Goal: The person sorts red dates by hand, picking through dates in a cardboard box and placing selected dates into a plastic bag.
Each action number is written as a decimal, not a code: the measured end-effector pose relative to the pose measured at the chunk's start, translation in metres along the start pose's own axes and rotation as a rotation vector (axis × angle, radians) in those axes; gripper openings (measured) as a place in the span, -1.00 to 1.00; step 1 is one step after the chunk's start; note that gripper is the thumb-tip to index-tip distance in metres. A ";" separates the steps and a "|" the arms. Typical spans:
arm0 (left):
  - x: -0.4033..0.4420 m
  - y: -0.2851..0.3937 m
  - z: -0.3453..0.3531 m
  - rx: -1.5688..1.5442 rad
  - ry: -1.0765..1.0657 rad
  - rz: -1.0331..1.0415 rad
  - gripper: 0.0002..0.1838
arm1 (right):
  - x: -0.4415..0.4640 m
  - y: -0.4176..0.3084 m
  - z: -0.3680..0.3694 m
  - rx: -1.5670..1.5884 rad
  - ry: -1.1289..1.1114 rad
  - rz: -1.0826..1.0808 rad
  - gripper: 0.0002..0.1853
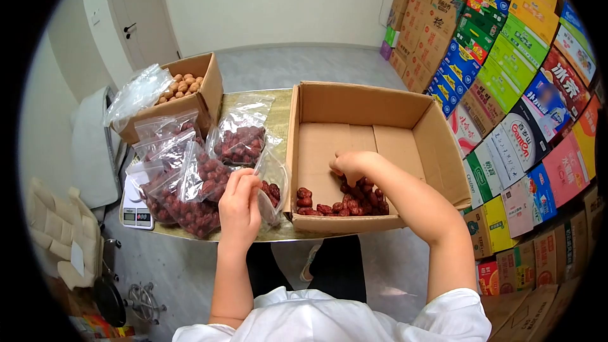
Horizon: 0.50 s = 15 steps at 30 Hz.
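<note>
My left hand (242,206) is closed on the rim of a clear plastic bag (276,176) that has some red dates in its lower part. Over the near part of the large open cardboard box (361,96), my right hand (354,166) reaches down with curled fingers at the pile of red dates (354,202). Its fingertips are partly hidden, and what they hold cannot be made out. Left of the bag lie several filled zip bags of dates (206,180), one of them (240,142) farther back.
A smaller box (212,92) with walnuts (180,87) and empty plastic bags (136,95) stands at the back left. A digital scale (137,209) is at the table's left edge. Stacked cartons (500,101) line the right; a beige chair (66,228) stands at left.
</note>
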<state>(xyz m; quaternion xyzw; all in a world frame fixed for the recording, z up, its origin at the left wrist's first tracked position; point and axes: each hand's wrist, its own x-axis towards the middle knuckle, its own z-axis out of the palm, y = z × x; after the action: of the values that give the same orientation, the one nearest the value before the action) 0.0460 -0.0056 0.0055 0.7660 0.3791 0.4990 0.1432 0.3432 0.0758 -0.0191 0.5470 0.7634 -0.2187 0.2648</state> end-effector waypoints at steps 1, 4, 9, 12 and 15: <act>0.000 0.000 0.000 0.010 -0.001 0.007 -0.77 | 0.002 0.000 0.001 -0.001 -0.003 -0.003 -0.44; 0.000 -0.002 0.001 0.012 -0.004 0.006 -0.77 | 0.005 -0.001 0.003 -0.033 0.019 -0.012 -0.44; -0.001 -0.003 0.001 0.008 -0.010 -0.003 -0.77 | 0.007 0.000 0.010 0.042 0.106 -0.024 -0.55; -0.001 -0.002 0.001 0.011 -0.012 -0.007 -0.78 | 0.009 -0.001 0.009 0.047 0.105 -0.016 -0.59; 0.000 0.000 0.000 0.021 0.012 -0.013 -0.87 | 0.004 -0.006 0.005 0.034 0.110 -0.009 -0.59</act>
<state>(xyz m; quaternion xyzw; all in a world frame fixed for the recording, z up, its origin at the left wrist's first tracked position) 0.0458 -0.0053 0.0056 0.7620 0.3902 0.4987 0.1359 0.3373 0.0735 -0.0251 0.5592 0.7755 -0.2022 0.2122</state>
